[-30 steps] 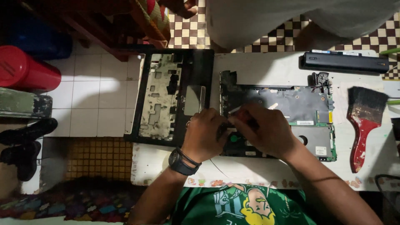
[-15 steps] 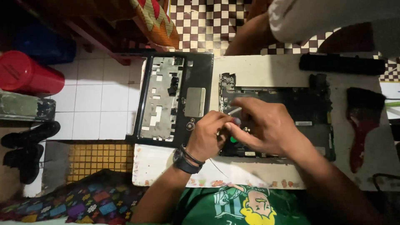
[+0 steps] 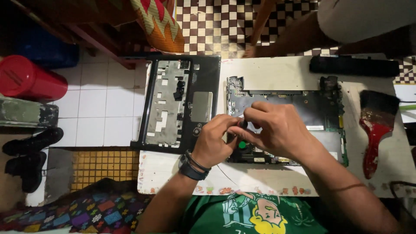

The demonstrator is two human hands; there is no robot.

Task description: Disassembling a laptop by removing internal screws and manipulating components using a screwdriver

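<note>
While both hands were pressed low onto the laptop base [image 3: 323,108] a second ago, fingers buried in the board near its front edge, they now sit slightly higher and closer together, fingertips meeting just above the left part of that base. The left hand [image 3: 216,141] curls its thumb and forefinger toward the right hand [image 3: 277,130], and between the two sets of fingertips a small dark part [image 3: 244,124] shows, pinched or being passed; it is too small to say what it is, or which hand truly has the grip. Neither hand is spread: both are drawn in to a fine pinch, the other fingers loosely folded. A green round spot [image 3: 242,144] on the base shows just below the fingertips, as it did before.

Judging from this, the work has gone from pressing into the base to lifting or handling a little piece taken off it, so care with a tiny loose part matters now.

The rest has not moved relative to the base, though the camera has shifted a little. The black palmrest cover [image 3: 173,102] lies upside down just left of it, overhanging the white table [image 3: 268,71]. The long black battery [image 3: 354,66] lies beyond the base, to its right, and the red-handled brush [image 3: 375,130] lies right of it. Someone else's leg shows beyond the table.
</note>
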